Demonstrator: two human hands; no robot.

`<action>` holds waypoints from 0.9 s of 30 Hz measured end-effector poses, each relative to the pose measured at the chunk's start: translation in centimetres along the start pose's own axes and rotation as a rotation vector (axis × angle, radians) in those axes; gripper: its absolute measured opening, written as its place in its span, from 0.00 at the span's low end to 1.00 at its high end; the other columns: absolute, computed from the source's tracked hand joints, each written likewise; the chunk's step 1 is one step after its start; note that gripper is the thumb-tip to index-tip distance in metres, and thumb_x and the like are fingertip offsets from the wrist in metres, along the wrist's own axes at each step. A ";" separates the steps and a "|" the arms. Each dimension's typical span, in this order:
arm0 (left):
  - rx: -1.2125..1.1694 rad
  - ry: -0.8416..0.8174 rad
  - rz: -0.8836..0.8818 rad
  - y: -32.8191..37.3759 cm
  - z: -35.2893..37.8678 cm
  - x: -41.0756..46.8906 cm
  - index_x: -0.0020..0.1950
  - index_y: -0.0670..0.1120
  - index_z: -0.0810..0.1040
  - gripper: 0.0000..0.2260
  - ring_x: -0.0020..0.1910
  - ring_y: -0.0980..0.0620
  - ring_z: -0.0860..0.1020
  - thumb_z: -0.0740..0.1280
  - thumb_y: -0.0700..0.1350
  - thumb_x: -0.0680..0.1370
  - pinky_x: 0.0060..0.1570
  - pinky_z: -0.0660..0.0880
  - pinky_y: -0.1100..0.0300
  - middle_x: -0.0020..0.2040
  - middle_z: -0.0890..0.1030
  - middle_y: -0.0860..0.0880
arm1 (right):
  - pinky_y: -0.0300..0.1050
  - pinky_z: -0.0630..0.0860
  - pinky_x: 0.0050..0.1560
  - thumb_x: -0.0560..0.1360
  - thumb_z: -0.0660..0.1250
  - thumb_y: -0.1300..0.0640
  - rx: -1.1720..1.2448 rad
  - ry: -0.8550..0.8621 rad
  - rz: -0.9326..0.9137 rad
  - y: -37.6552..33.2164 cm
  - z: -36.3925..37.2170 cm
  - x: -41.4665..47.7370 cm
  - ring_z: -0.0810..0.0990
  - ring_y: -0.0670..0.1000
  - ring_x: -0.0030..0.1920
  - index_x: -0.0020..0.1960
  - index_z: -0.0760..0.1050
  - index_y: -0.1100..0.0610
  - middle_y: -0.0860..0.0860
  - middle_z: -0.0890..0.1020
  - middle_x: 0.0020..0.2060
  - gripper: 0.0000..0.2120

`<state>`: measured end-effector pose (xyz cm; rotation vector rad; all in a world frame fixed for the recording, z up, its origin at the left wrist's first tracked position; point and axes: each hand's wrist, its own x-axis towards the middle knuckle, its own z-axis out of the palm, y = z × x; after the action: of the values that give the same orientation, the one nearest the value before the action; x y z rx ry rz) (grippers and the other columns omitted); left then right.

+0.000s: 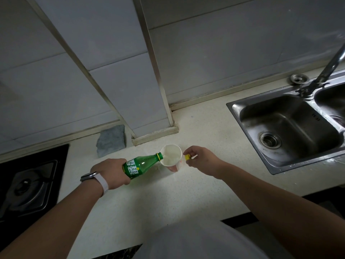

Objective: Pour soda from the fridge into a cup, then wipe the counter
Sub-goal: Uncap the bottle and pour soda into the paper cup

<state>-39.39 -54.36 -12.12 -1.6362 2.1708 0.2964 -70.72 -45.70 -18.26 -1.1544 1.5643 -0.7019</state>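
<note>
Left hand [110, 173] curled round the lower end of the green bottle [141, 164], gripping over the label. Bottle tipped nearly flat, open mouth over the near left rim of the cup [171, 157]; cannot tell if neck touches rim. Cup is white paper with red print low on the outside, upright on the table [186, 193], pale foamy liquid inside. Wet patch [158, 166] on the table by the cup base, under the bottle neck.

Right hand [202, 159] just right of the cup, pinching the yellow cap [187, 157] between thumb and fingertips, other fingers loosely bent. Cap close to the cup wall, looks apart from it.

Watch [89, 176] with a white strap on the left wrist. Tiled pillar [149, 90] right behind the cup. Grey stone slab [111, 141] leans at the wall left of the pillar. Black stove [31, 184] far left, set in the table. Steel sink [287, 131] to the right, well apart from the cup, faucet [326, 70] over its back edge. Round metal strainer [299, 78] lies behind the sink.
</note>
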 end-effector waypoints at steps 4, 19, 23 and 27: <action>0.002 -0.010 -0.004 0.1 0.0 0.0 0.45 0.57 0.75 0.15 0.35 0.58 0.77 0.72 0.59 0.62 0.30 0.68 0.63 0.37 0.79 0.56 | 0.36 0.75 0.34 0.76 0.70 0.59 0.003 -0.006 0.012 0.1 0.1 0.0 0.79 0.50 0.42 0.53 0.76 0.44 0.45 0.79 0.49 0.12; -0.281 -0.020 0.038 0.5 0.5 0.4 0.44 0.58 0.78 0.17 0.36 0.57 0.79 0.73 0.58 0.58 0.35 0.75 0.61 0.37 0.82 0.56 | 0.41 0.79 0.43 0.75 0.70 0.60 0.069 0.023 0.041 -0.3 0.0 0.5 0.82 0.47 0.44 0.52 0.77 0.45 0.48 0.80 0.48 0.11; -0.464 0.013 0.052 0.8 0.9 0.4 0.48 0.61 0.79 0.21 0.38 0.58 0.80 0.73 0.60 0.56 0.37 0.77 0.60 0.38 0.83 0.58 | 0.48 0.81 0.50 0.75 0.70 0.61 0.143 0.045 0.046 -1.0 -0.3 0.4 0.83 0.54 0.47 0.53 0.78 0.50 0.51 0.81 0.47 0.10; -0.599 0.027 0.066 1.2 1.6 0.1 0.48 0.62 0.80 0.21 0.39 0.59 0.81 0.75 0.61 0.56 0.40 0.78 0.60 0.39 0.84 0.58 | 0.52 0.80 0.54 0.74 0.71 0.64 0.221 0.048 0.015 -2.7 -0.6 0.2 0.83 0.57 0.50 0.55 0.78 0.54 0.56 0.82 0.50 0.12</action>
<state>-40.29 -53.47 -13.72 -1.8632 2.2927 1.0308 -70.39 -46.93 -15.80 -0.9673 1.4911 -0.8747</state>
